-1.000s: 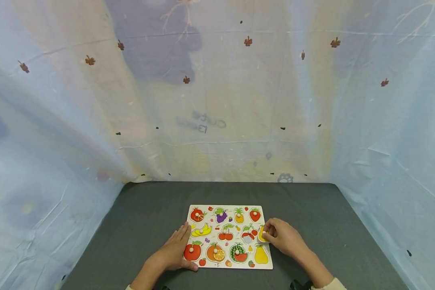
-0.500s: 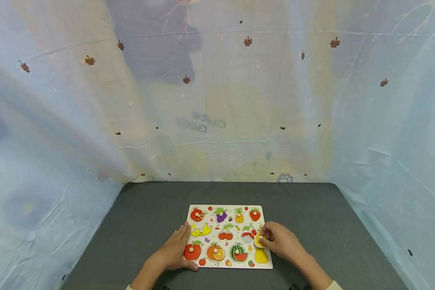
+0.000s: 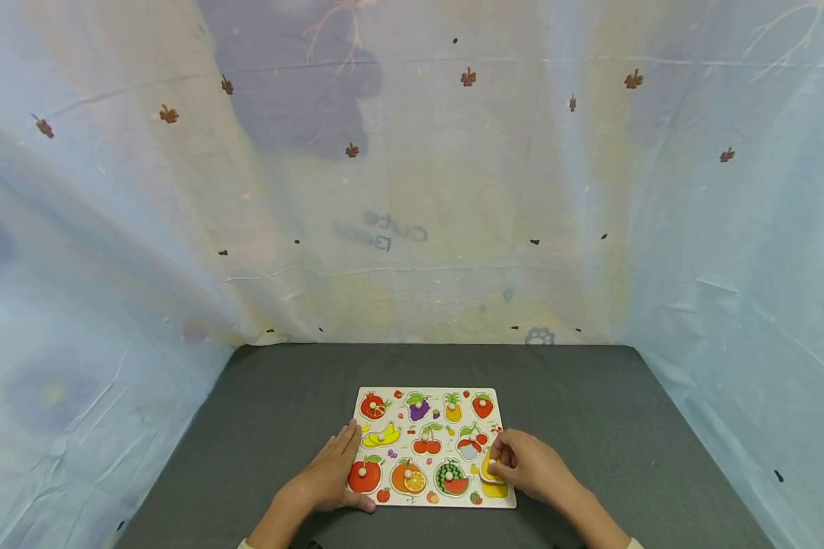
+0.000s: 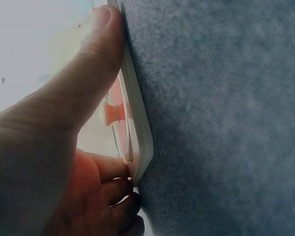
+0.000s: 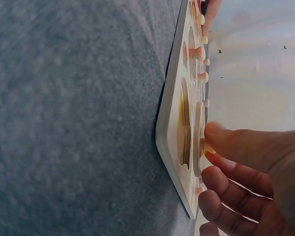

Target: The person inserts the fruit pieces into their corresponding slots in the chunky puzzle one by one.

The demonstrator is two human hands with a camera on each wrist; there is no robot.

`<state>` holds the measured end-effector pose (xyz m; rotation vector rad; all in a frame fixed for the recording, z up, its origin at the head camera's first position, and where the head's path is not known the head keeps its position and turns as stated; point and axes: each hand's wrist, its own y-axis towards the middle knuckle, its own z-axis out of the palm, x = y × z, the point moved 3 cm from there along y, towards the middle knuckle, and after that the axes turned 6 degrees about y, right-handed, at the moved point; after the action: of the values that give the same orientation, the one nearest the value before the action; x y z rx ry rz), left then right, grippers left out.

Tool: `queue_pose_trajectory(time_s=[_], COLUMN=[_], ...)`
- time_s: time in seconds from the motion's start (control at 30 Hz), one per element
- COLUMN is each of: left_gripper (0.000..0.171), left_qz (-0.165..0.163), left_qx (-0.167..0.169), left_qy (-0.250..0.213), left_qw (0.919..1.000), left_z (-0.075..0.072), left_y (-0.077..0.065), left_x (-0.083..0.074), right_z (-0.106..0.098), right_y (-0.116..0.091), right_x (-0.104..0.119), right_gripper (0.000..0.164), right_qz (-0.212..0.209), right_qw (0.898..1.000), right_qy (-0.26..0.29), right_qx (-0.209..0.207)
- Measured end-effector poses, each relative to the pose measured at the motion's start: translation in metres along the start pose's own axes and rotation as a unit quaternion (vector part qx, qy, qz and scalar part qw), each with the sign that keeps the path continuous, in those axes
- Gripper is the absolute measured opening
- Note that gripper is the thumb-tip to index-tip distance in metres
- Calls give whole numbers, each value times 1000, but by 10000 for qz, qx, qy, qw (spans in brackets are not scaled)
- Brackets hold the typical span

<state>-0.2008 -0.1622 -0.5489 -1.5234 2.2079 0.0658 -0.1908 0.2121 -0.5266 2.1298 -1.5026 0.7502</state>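
A white fruit peg puzzle board lies on the dark table. My left hand steadies it at the near left corner, thumb along the front edge and fingers straight along the left side. My right hand pinches the knob of a yellow pear puzzle piece between thumb and forefinger. That piece sits tilted just over the pear-shaped recess at the near right corner, covering its upper part. In the right wrist view the pear piece stands slightly off the board, above the recess.
Other knobbed fruits sit in the board, among them a watermelon, an orange and an apple. The dark table extends around the board. Patterned curtains enclose the back and sides.
My right hand has moved the pear piece toward me and slightly left, from beside the cherries to over the pear recess. My left hand has stayed in place.
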Motion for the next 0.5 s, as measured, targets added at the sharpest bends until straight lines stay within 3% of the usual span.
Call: queue_pose_trajectory(time_s=[0.5], left_gripper=[141], left_qz=[-30], left_qx=[14], left_qy=[9], left_qw=[10000], left_z=[2], left_y=[2], left_x=[2], right_z=[3], right_y=[-8], right_x=[1], right_gripper=[23], right_qz=[-65], right_qw=[9970], right_qy=[445], right_qx=[627])
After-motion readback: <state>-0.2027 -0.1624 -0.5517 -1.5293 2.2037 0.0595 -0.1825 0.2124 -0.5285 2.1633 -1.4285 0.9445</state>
